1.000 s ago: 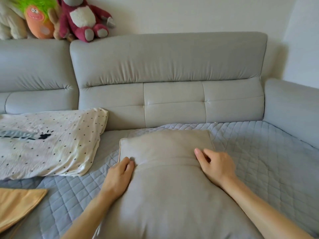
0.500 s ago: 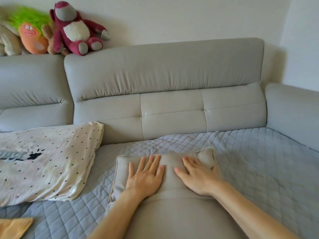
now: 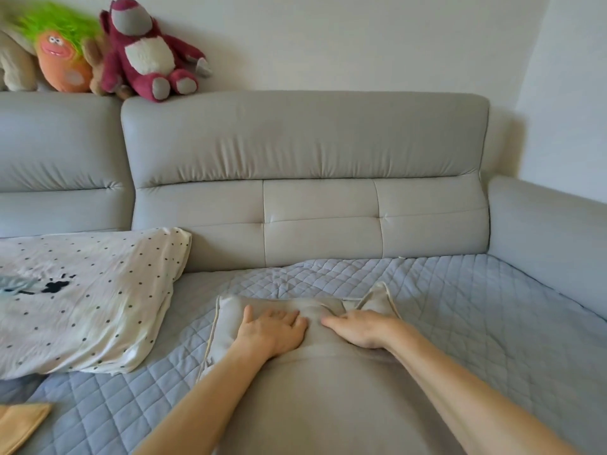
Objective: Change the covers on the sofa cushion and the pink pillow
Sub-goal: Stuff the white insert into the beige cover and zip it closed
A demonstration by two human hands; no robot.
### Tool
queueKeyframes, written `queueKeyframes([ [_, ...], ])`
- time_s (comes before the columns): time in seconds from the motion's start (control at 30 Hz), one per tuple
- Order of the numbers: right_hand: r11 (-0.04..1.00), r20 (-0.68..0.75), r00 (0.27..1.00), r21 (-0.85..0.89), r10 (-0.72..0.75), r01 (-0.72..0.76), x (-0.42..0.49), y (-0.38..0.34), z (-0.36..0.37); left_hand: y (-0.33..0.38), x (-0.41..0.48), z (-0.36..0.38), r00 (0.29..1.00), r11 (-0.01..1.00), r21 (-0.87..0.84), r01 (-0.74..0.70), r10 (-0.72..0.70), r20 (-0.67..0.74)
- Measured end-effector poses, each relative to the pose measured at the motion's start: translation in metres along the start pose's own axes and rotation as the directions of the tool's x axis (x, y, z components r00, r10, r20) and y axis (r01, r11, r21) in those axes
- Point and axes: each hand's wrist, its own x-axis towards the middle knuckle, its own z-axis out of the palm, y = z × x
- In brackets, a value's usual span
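Note:
A grey sofa cushion (image 3: 328, 399) in a beige-grey cover with pale piping lies on the quilted seat in front of me. Its far end is squashed down, and the far right corner sticks up. My left hand (image 3: 271, 330) lies palm down on the cushion's far end, fingers pressing into it. My right hand (image 3: 361, 328) presses beside it, fingers pointing left toward the other hand. A white pillow with black dots (image 3: 82, 300) lies at the left of the seat.
The grey sofa backrest (image 3: 308, 178) rises behind the cushion, with an armrest (image 3: 545, 238) at the right. Plush toys (image 3: 147, 50) sit on top of the backrest at the left. A yellow-orange cloth (image 3: 19, 425) shows at the bottom left. A blue quilted mat (image 3: 476, 310) covers the seat.
Both hands slid from the cushion's sides to its far end and pushed it down. The far end has flattened and the right corner has popped up.

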Motion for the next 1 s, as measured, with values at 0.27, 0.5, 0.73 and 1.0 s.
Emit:
queueKeyframes([
  [0.27,0.966,-0.007,0.994,-0.235,-0.113,0.108,-0.048,0.004,0.033,0.01,-0.058,0.042,0.985,0.993,0.118,-0.014,0.035,-0.172],
  [0.5,0.994,0.067,0.998,-0.11,-0.004,0.011,-0.003,0.007,0.031,0.003,-0.01,0.025,1.0,0.996,0.086,-0.004,0.002,0.025],
  [0.73,0.995,-0.171,0.985,0.096,-0.013,0.029,0.006,0.008,0.035,0.005,0.005,0.011,0.999,0.997,-0.069,0.023,-0.025,-0.03],
  [1.0,0.766,-0.464,0.825,0.64,0.324,0.059,-0.033,0.013,0.001,-0.018,-0.05,-0.048,0.888,0.652,-0.758,-0.038,-0.326,-0.325],
])
